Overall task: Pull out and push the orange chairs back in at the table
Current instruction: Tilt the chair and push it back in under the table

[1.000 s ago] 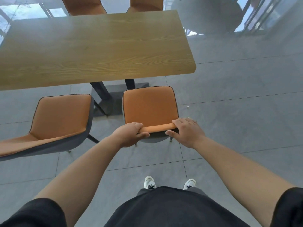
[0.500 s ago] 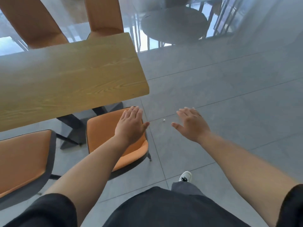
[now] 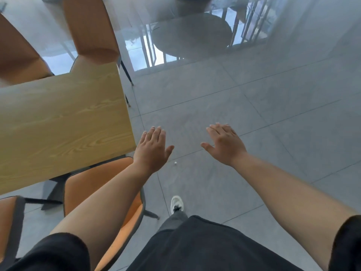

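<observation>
Underfoot, the grey tiled floor [image 3: 254, 118] fills most of the view, its far part glossy with reflections of a round dark table [image 3: 192, 35]. At the left stands the wooden surface [image 3: 58, 122], its near right corner just beside the person's left hand. Two orange chairs sit on the near side of the surface: one [image 3: 88, 184] has its seat partly tucked under the corner and is crossed by the left forearm, and the other [image 3: 7, 218] shows only as a sliver at the left edge. Two more orange chairs stand at the far side, one [image 3: 91, 26] tall behind the far right corner, the other [image 3: 17, 55] farther left. The person's black shirt [image 3: 205, 247] covers the bottom of the view, with one white shoe [image 3: 176, 203] on the tiles ahead of it. Both arms reach forward. The left hand [image 3: 152, 151] and the right hand [image 3: 226, 145] are spread flat, palms down, fingers apart, holding nothing and touching no chair. A tiny white speck [image 3: 175, 163] lies on the floor between them.
</observation>
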Available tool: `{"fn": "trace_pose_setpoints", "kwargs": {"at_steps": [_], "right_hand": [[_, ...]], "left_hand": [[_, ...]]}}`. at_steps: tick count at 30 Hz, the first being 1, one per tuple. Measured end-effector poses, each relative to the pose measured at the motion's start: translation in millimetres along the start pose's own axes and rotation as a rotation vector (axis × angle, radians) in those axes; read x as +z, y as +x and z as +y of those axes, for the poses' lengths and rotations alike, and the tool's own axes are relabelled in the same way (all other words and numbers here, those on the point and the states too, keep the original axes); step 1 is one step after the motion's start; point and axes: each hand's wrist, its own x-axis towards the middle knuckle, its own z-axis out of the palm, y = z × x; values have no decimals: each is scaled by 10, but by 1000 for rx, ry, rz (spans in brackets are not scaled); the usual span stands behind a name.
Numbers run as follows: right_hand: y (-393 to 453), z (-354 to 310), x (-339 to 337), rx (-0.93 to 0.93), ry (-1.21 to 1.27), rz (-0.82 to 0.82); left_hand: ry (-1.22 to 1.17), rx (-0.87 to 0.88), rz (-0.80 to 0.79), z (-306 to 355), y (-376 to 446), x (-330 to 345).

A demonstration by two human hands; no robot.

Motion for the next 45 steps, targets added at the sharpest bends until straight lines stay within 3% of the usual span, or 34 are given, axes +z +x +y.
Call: {"fn": "trace_pose_setpoints", "kwargs": {"at_steps": [14, 23, 25, 27, 34, 45], "right_hand": [[2555, 1157, -210, 60, -46, 30], [4441, 1904, -257, 27, -15, 47], [4643, 1953, -228, -4, 7, 51], [5551, 2408, -204, -53, 30, 11], [7020, 2973, -478, -239, 27, -42], [9272, 3173, -522, -398, 57, -12]], "left_hand": [[-29, 68, 23, -528, 2937, -234], [-20, -2, 42, -881, 4727, -318], [-19, -8, 36, -927, 4885, -363], [-23, -106, 42, -1020, 5702, -288], [-43, -228, 69, -1095, 6928, -597], [-92, -376, 155, -1951, 8595, -730]]}}
